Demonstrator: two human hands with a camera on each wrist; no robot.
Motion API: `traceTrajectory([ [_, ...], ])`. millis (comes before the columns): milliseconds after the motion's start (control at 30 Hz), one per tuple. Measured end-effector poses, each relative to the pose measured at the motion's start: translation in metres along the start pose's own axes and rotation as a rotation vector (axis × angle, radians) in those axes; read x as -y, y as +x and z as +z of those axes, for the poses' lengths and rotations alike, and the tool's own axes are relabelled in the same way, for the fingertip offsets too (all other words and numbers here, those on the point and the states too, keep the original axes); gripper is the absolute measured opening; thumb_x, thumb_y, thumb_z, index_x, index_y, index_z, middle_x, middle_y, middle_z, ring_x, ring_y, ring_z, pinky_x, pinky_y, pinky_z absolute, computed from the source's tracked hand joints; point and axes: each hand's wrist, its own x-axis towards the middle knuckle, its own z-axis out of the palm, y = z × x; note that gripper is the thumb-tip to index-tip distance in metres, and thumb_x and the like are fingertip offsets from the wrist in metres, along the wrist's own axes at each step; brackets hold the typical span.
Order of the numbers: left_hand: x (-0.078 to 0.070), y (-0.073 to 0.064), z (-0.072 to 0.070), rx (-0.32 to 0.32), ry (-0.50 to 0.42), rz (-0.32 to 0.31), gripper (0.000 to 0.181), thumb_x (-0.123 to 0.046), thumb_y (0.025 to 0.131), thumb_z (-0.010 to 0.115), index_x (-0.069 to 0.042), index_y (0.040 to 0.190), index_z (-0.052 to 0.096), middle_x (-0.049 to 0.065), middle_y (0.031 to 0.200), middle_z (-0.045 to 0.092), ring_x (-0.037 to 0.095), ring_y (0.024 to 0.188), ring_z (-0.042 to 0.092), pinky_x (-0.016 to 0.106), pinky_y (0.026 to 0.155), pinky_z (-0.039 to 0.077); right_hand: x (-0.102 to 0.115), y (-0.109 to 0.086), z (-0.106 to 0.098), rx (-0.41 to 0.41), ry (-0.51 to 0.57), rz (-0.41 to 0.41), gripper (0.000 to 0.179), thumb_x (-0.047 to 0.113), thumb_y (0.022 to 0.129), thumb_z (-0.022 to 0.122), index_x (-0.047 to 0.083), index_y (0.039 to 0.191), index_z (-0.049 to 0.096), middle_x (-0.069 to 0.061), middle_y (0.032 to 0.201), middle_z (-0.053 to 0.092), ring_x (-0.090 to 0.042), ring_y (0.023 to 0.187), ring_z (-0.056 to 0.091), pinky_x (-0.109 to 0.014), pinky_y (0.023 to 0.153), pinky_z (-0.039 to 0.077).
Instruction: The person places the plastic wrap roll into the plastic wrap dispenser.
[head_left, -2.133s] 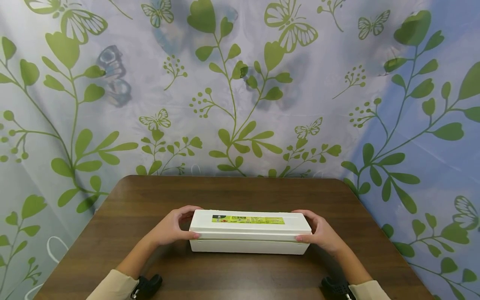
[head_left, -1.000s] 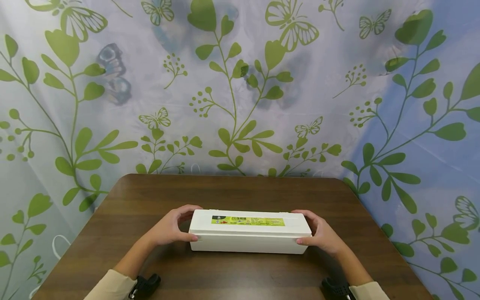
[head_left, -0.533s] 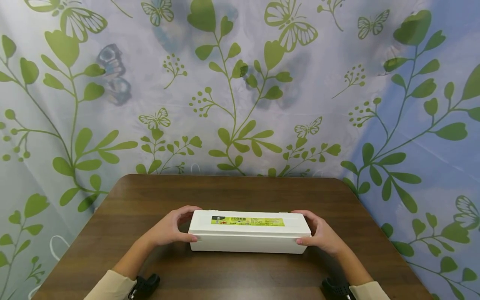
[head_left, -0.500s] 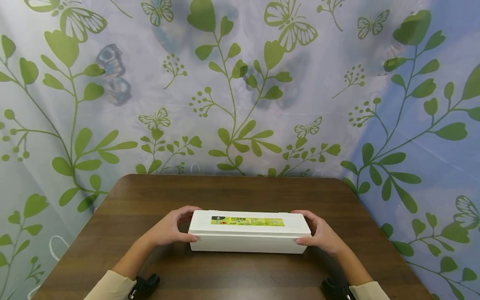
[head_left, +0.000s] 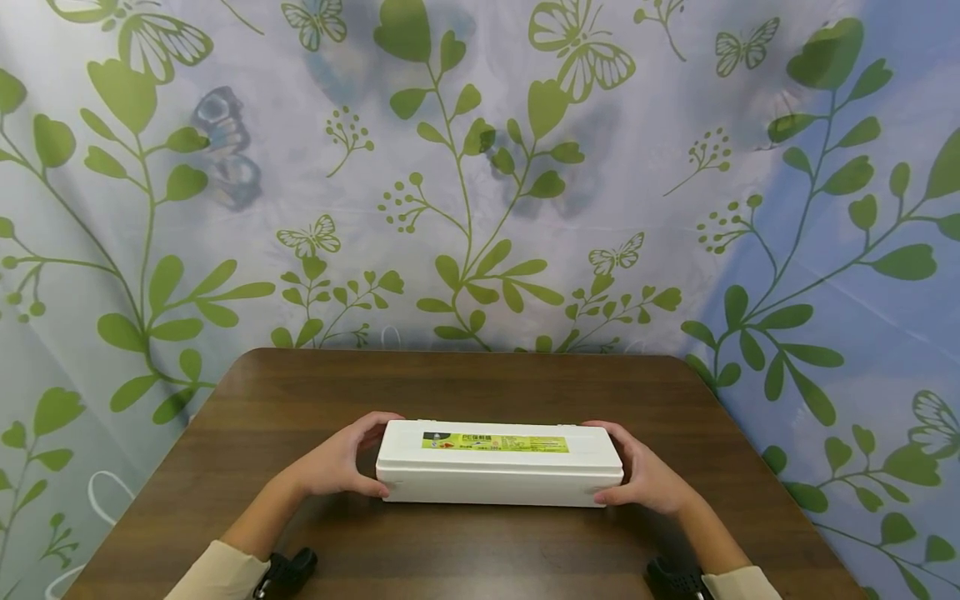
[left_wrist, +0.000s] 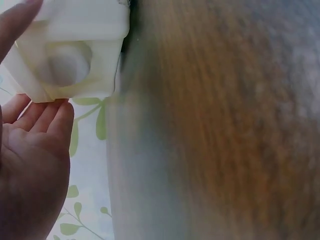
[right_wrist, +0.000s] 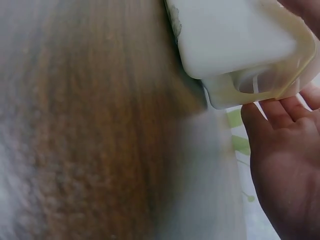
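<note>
A long white cling film box [head_left: 498, 487] with a yellow-green label on its lid lies across the wooden table, lid down. My left hand [head_left: 337, 458] holds its left end, the thumb on the front face near the bottom corner and the fingers behind. At the other end my right hand [head_left: 652, 471] grips it the same way. In the left wrist view, fingers [left_wrist: 60, 120] touch the far side of the box end [left_wrist: 107, 65], which has a round recess. Fingertips [right_wrist: 255, 112] likewise meet the box [right_wrist: 230, 45] in the right wrist view.
The dark brown table [head_left: 480, 379] has rounded far corners. Behind it hangs a pale curtain [head_left: 495, 208] printed with green leaves and butterflies. A white cord loop [head_left: 93, 496] shows beside the table's left edge. Black straps [head_left: 288, 573] sit on both wrists.
The lid has come down, and the gap along the front of the box has gone. Both thumbs have since slid lower on the front face. The box stays in nearly the same place.
</note>
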Motion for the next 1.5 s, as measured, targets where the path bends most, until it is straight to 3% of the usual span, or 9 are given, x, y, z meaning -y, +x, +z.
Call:
traceTrajectory([
  [700,-0.0017,-0.0012,-0.0009,-0.022,0.009,-0.008,0.089,-0.025,0.073,0.095,-0.011,0.145,0.045,0.003,0.142,0.055,0.010,0.134,0.053,0.013,0.112,0.036,-0.0011,0.0000,0.0013,-0.012,-0.063,0.014,0.094,0.002,0.080,0.083,0.003,0.156,0.028,-0.017,0.140,0.047,-0.016,0.111,0.060,-0.039,0.079,0.061],
  [1133,-0.0022,-0.0006,-0.0009,-0.025,0.028,0.016,0.087,-0.021,0.073,0.094,-0.010,0.144,0.045,0.003,0.141,0.055,0.013,0.133,0.053,0.014,0.113,0.037,-0.0036,-0.0012,0.0014,-0.031,-0.031,-0.014,0.094,-0.002,0.079,0.083,-0.002,0.156,0.027,-0.017,0.141,0.048,-0.013,0.114,0.060,-0.037,0.084,0.060],
  [1500,0.0018,0.0004,0.0016,-0.032,0.052,0.057,0.085,-0.022,0.074,0.094,-0.009,0.143,0.046,0.003,0.139,0.056,0.018,0.130,0.055,0.015,0.112,0.039,-0.0052,-0.0012,0.0023,-0.057,0.030,0.006,0.090,-0.003,0.078,0.083,0.002,0.154,0.034,-0.013,0.142,0.051,-0.016,0.115,0.062,-0.040,0.084,0.061],
])
